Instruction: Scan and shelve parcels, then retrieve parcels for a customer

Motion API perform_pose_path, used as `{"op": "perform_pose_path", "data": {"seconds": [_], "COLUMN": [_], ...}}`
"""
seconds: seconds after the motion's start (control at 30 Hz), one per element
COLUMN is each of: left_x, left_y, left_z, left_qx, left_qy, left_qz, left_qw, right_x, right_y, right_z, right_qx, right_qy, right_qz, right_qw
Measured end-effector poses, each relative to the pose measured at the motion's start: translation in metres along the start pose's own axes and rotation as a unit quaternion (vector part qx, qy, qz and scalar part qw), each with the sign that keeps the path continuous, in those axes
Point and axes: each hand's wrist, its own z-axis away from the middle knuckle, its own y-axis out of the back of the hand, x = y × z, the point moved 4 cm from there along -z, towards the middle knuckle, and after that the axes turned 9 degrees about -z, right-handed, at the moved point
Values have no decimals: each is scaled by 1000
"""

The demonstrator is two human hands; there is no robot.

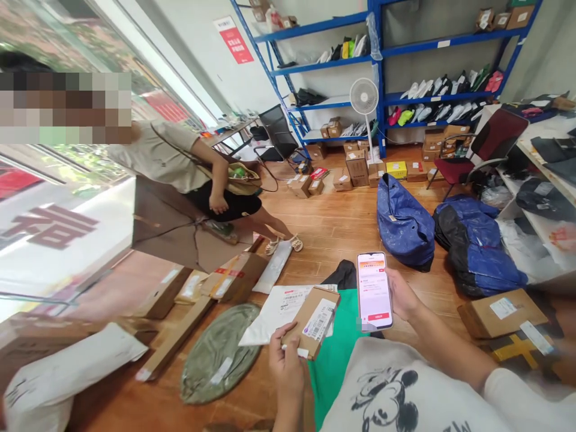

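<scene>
My left hand grips a small flat cardboard box with a barcode label on its upper face. A white mailer bag with a printed label lies directly under the box; whether my fingers also hold it I cannot tell. My right hand is closed around the edge of a smartphone, its lit screen facing me with a red bar near the bottom. Green cloth shows below the box and phone.
A person stands at left beside an open umbrella. Parcels, including a round green package, lie on the floor. Blue sacks and a cardboard box are at right. Blue shelves and a fan stand behind.
</scene>
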Motion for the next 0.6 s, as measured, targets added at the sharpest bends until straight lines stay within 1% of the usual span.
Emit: {"op": "perform_pose_path", "data": {"seconds": [0.1, 0.2, 0.3, 0.4, 0.47, 0.53, 0.6], "left_x": [4, 8, 10, 10, 10, 11, 12], "left_y": [8, 12, 12, 12, 15, 19, 23], "left_z": [-33, -59, -76, -86, -90, -87, -76], "left_qx": [27, 54, 82, 105, 114, 117, 123], "left_qy": [-4, -14, -22, -22, -10, 11, 30], "left_qz": [21, 38, 54, 51, 51, 58, 72], "left_qw": [999, 998, 995, 993, 992, 991, 989], "right_x": [4, 10, 15, 14, 10, 6, 4], "right_y": [-17, -34, -51, -66, -73, -77, -76], "right_z": [-31, -56, -73, -87, -96, -104, -112], "right_qx": [-14, -36, -78, -116, -134, -147, -151], "right_qy": [-16, -39, -100, -173, -208, -233, -255], "right_qz": [-3, -3, -24, -58, -70, -67, -45], "right_qw": [1000, 999, 992, 976, 966, 959, 954]}}
